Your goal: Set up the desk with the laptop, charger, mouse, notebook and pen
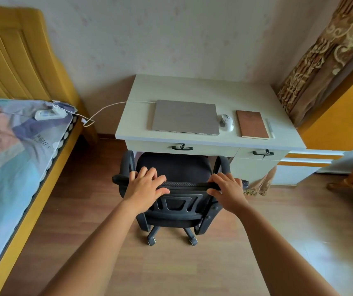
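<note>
A closed silver laptop [185, 117] lies on the white desk [192, 88]. Its white charger cable [107, 107] runs left off the desk to a power strip [47, 114] on the bed. Right of the laptop sit a white mouse [226, 122], a brown notebook [252, 124] and a pale pen [270, 127]. A black office chair [176, 167] is tucked in front of the desk. My left hand [144, 184] rests on top of the chair back with fingers spread. My right hand [226, 190] grips the same top edge at its right end.
A bed [10, 157] with a yellow frame and patterned cover fills the left. Brown patterned curtains [325, 60] hang at the right, beside yellow-and-white furniture [329, 133]. Two desk drawers [183, 147] have black handles. The wooden floor [192, 263] lies behind the chair.
</note>
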